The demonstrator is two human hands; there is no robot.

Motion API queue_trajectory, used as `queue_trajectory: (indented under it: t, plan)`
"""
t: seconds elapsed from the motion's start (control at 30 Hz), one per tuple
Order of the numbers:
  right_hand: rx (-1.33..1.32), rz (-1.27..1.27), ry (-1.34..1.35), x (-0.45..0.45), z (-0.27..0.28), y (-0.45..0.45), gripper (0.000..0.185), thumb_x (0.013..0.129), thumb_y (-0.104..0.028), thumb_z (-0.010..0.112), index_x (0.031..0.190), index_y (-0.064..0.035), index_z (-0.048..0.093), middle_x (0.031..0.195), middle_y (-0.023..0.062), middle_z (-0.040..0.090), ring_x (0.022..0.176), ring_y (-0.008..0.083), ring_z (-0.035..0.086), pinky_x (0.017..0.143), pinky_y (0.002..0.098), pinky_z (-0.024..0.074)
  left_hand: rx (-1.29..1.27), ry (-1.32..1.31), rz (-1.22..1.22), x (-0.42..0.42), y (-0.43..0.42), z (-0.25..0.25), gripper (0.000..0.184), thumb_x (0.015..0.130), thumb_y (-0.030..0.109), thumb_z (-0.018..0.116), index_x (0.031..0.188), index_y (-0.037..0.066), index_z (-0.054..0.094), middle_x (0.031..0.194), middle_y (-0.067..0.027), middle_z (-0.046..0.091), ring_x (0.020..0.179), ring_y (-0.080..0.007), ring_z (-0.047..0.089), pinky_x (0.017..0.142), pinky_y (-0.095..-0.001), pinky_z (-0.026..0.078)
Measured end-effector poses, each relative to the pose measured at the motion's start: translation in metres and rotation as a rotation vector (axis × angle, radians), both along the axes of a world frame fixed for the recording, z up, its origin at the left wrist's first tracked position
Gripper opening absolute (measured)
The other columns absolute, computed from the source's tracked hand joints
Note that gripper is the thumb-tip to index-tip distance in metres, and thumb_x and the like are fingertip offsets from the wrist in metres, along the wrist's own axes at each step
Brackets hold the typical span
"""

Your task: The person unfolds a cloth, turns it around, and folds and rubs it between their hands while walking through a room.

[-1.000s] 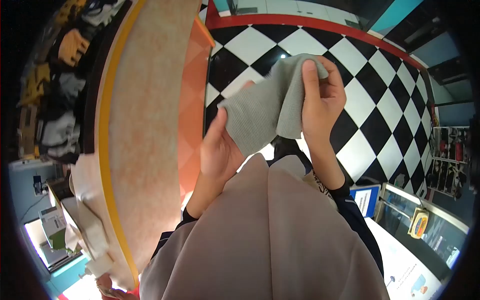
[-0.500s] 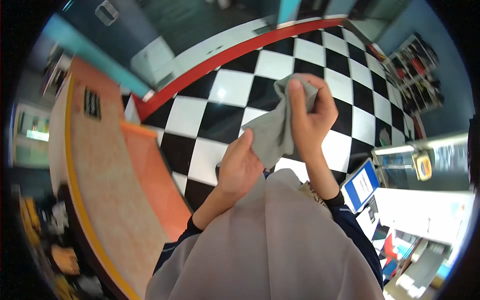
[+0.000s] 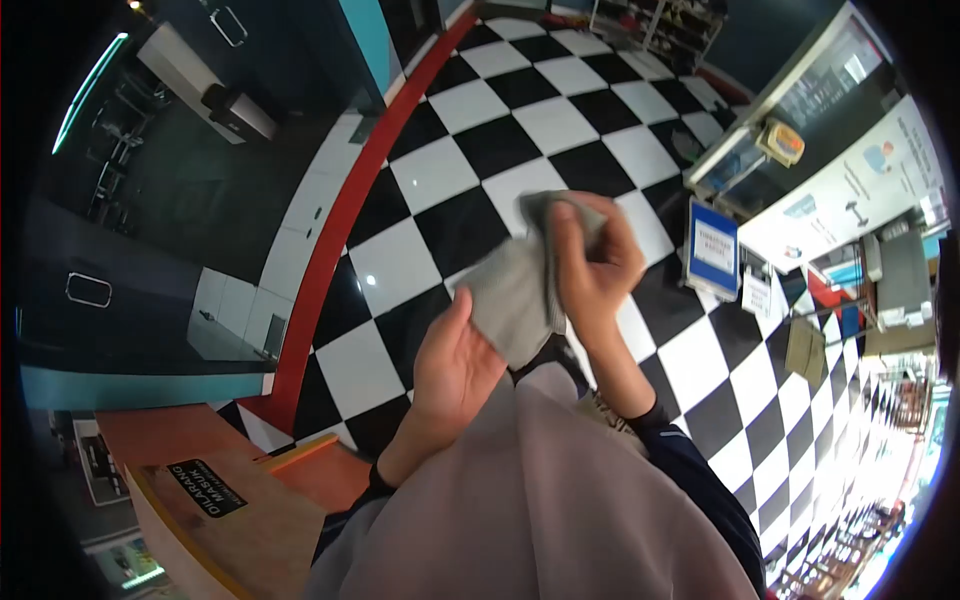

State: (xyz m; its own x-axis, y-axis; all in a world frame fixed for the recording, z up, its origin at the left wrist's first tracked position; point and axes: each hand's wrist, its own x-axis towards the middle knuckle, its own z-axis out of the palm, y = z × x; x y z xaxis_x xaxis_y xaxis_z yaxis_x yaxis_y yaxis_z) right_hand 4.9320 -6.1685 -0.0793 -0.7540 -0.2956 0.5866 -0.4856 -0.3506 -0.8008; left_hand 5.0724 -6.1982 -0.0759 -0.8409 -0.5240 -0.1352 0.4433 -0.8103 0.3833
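Observation:
A folded grey cloth [image 3: 510, 300] is held up in front of my body, above the tiled floor. My right hand [image 3: 605, 265] is closed on its bunched upper end, the thumb pressed along the top. At the lower left corner, my left hand [image 3: 452, 365] grips the cloth between thumb and fingers. Some of the left fingers are hidden behind the fabric. Blur softens the cloth's upper edge.
Black and white checkered floor [image 3: 445, 175] spreads ahead. On the left stand an orange-topped counter [image 3: 165, 500] with a black sign [image 3: 207, 487] and glass doors behind a red sill [image 3: 330, 260]. A blue-framed sign [image 3: 713, 250] and a white banner [image 3: 850, 190] are at right.
My view has turned to the right, so the counter sits lower left and more floor shows at right. Both hands still hold the cloth, whose upper end has shifted slightly.

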Motion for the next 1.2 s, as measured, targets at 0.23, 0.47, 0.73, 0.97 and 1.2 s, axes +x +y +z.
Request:
queue_trajectory:
  t: [0.23,0.47,0.73,0.97,1.2]
  plan:
    - [0.221,0.123,0.513,0.051,-0.003,0.003,0.016,0.066,-0.004,0.07,0.082,-0.0045,0.066,0.068,0.0069,0.06,0.054,0.0177,0.057,0.045,0.0246,0.0424,0.115,0.106,-0.119,0.03,-0.043,-0.004,0.043,0.097,0.027,0.028,0.127,-0.004,0.032,0.123,-0.0166,0.046,0.115,-0.0228,0.047,0.098,-0.0373,0.039]
    - [0.111,-0.193,0.039,0.062,0.007,0.006,0.014,0.073,-0.01,0.071,0.082,-0.0019,0.064,0.072,0.0074,0.063,0.061,0.0078,0.057,0.057,0.0198,0.0442,0.075,0.062,-0.334,0.063,-0.042,0.014,0.042,0.097,0.026,0.028,0.127,-0.002,0.034,0.127,-0.0173,0.044,0.119,-0.0244,0.044,0.1,-0.0401,0.037]
    - [0.377,-0.069,0.466,0.079,0.009,0.018,0.019,0.064,-0.006,0.072,0.082,-0.0063,0.066,0.066,0.0044,0.059,0.052,0.0155,0.056,0.047,0.0227,0.0425,0.08,0.088,-0.329,0.052,-0.05,-0.002,0.043,0.097,0.028,0.029,0.128,-0.002,0.032,0.126,-0.0174,0.044,0.117,-0.0238,0.045,0.1,-0.039,0.038]
    - [0.238,-0.334,0.171,0.067,0.004,0.004,0.014,0.075,-0.009,0.068,0.087,-0.0024,0.064,0.072,0.0046,0.065,0.062,0.0071,0.058,0.055,0.0211,0.0459,0.133,0.102,-0.42,0.063,-0.076,-0.011,0.041,0.097,0.027,0.028,0.126,-0.002,0.035,0.124,-0.0172,0.046,0.116,-0.0248,0.047,0.097,-0.0398,0.041]
    - [0.38,0.237,0.541,0.089,0.007,-0.03,0.018,0.069,-0.003,0.068,0.086,-0.0064,0.064,0.072,0.0049,0.061,0.059,0.0139,0.061,0.049,0.0239,0.0469,0.219,0.355,-0.307,0.065,-0.089,-0.03,0.038,0.097,0.023,0.028,0.123,-0.002,0.04,0.122,-0.0172,0.05,0.11,-0.0243,0.052,0.095,-0.0426,0.042]
